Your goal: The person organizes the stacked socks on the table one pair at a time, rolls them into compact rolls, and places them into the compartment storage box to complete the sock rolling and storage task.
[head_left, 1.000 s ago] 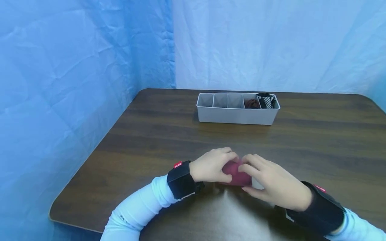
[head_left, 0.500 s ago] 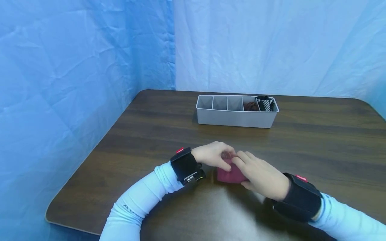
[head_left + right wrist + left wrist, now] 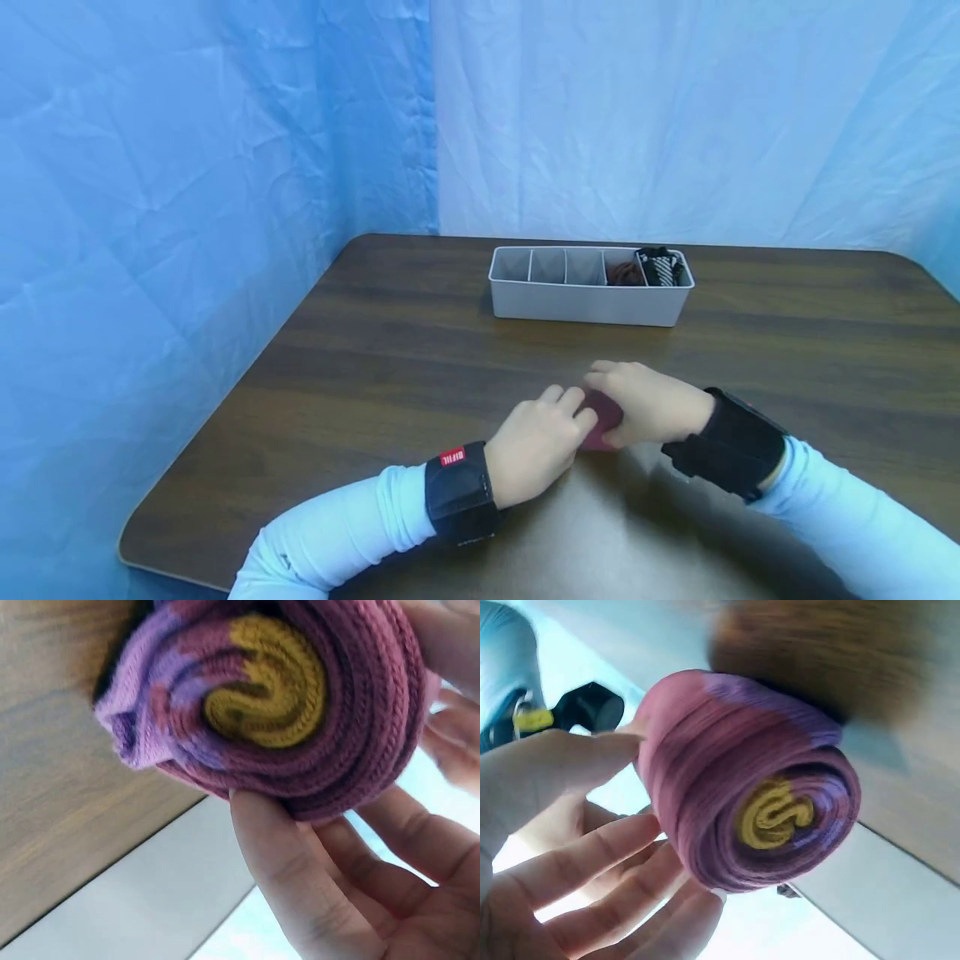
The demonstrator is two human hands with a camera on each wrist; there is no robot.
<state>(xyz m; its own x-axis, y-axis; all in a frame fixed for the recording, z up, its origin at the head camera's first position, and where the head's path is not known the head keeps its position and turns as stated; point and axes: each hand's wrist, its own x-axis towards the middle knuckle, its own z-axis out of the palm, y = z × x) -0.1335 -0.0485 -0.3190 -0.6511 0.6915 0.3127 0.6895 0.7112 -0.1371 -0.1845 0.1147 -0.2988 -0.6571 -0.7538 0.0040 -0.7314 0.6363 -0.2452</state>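
Note:
A rolled-up pair of maroon socks [image 3: 602, 419] is between my hands over the near middle of the table. In the left wrist view the sock roll [image 3: 682, 750] shows ribbed maroon layers, purple patches and a mustard-yellow core at its end. My left hand [image 3: 534, 446] holds one side, thumb above and fingertips along the lower edge. My right hand [image 3: 651, 403] grips the opposite side; in the right wrist view its fingers [image 3: 285, 862] press against the roll's outer layer. In the head view both hands hide much of the roll.
A grey divided organizer box [image 3: 585, 304] stands toward the back of the dark wooden table [image 3: 375, 350]. Its two right compartments hold a brown rolled item [image 3: 625, 274] and a black-and-white patterned one [image 3: 662, 268]. Blue sheeting [image 3: 187, 167] hangs behind and at left.
My left hand has shifted nearer to me and turned, covering more of the roll's left side. My right hand has moved slightly up and right in the last half second. Both keep hold of the roll.

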